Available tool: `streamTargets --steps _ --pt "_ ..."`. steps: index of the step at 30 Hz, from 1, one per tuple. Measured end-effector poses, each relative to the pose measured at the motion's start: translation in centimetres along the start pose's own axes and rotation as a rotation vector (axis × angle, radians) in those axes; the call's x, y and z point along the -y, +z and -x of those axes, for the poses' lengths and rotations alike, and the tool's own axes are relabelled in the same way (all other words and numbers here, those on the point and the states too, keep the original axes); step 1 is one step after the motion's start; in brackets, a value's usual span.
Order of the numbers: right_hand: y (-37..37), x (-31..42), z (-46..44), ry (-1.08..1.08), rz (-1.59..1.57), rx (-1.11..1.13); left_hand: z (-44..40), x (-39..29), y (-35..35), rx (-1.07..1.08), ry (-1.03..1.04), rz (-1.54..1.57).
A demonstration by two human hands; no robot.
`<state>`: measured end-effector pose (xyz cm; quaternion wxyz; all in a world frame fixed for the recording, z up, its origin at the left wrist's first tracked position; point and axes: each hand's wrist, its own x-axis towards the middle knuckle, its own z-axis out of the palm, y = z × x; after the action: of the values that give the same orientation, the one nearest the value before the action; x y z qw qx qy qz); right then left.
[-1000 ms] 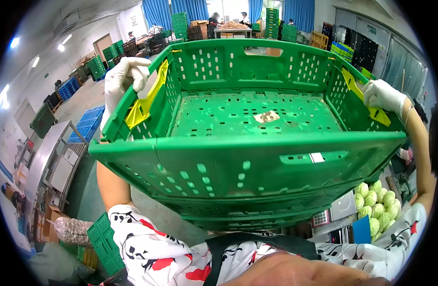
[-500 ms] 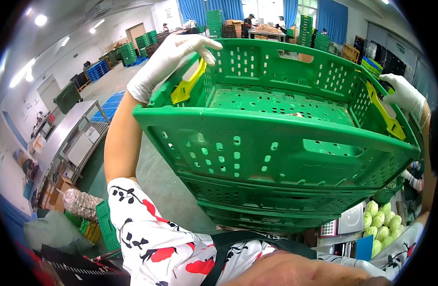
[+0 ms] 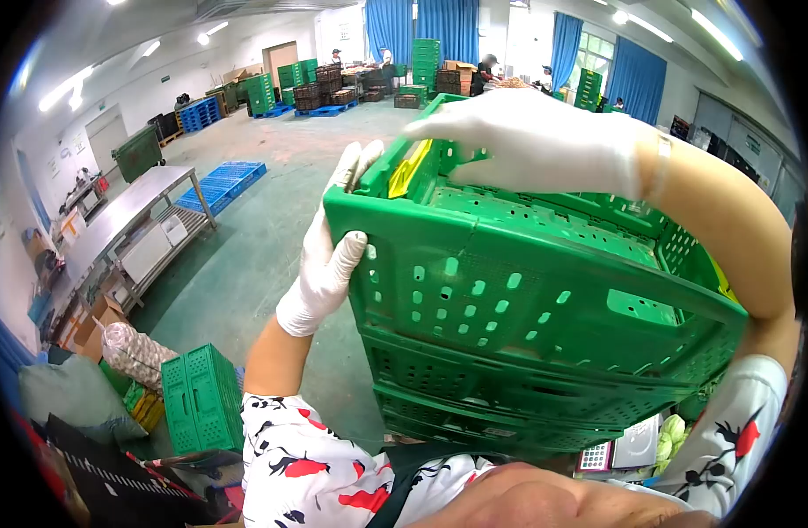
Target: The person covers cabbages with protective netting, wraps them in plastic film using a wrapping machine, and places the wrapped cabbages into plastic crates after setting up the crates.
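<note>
A green plastic crate (image 3: 527,255) with slotted walls and yellow handle clips (image 3: 410,169) sits on top of a stack of similar crates (image 3: 509,387). White-gloved, my left hand (image 3: 320,264) grips its near left corner, thumb on the front wall and fingers along the left side. My right hand (image 3: 544,141), also gloved and slightly blurred, reaches across above the crate to its left end. The fingers of that hand are stretched out and apart from the thumb, close to the left yellow clip. Whether its fingertips touch the rim I cannot tell.
At the left stand a steel table (image 3: 144,207), a blue pallet (image 3: 223,183) and a green folded crate (image 3: 201,400) near a net sack (image 3: 135,352). A scale (image 3: 637,443) and cabbages (image 3: 674,440) are at lower right. People and crate stacks (image 3: 426,62) are at the back.
My left hand has moved down from the left end's rim to the near left corner. My right hand has left the right end and swung left across the crate. The view has turned.
</note>
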<state>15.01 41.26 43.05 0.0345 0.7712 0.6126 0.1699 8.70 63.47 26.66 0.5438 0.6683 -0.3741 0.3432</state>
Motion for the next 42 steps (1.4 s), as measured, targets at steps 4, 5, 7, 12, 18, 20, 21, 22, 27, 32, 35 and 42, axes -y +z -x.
streamTargets --steps 4,5,7,12,18,20,21,22,27,32,35,42 --pt "2.1 0.7 -4.4 -0.075 -0.018 0.036 0.4 -0.9 0.0 -0.031 -0.037 -0.094" --pt "2.9 -0.3 -4.7 -0.117 -0.033 0.009 0.8 -0.8 0.1 -0.036 -0.059 -0.103" --pt "2.9 -0.3 -4.6 -0.16 -0.011 -0.002 1.4 -0.7 0.2 -0.051 -0.1 -0.126" --pt "3.0 -0.7 -3.6 -0.222 0.068 -0.042 1.0 0.0 0.4 -0.138 0.081 -0.263" --pt "0.7 0.7 -8.2 -0.251 0.261 0.126 0.5 0.8 0.6 -0.091 0.046 -0.241" --pt "0.7 0.8 -8.7 -0.245 0.26 0.13 1.0 1.2 0.7 -0.087 0.024 -0.23" --pt "0.9 0.8 -8.6 -0.233 0.259 0.118 1.5 1.6 0.6 -0.084 0.008 -0.212" --pt "1.1 0.7 -8.1 -0.213 0.193 0.103 2.2 2.1 0.4 -0.082 -0.009 -0.19" --pt "-1.0 1.8 -6.4 -0.146 0.228 0.112 5.9 4.6 -1.2 -0.161 -0.128 -0.013" --pt "-4.7 3.2 1.4 0.044 0.396 0.011 8.8 9.4 -2.4 -0.615 -0.611 0.598" --pt "-5.0 3.1 11.2 0.261 0.273 -0.033 17.1 18.7 -1.9 -0.554 -0.885 0.691" --pt "-8.8 8.8 39.7 0.963 0.078 -0.142 28.7 24.7 13.7 -0.044 -1.48 0.187"
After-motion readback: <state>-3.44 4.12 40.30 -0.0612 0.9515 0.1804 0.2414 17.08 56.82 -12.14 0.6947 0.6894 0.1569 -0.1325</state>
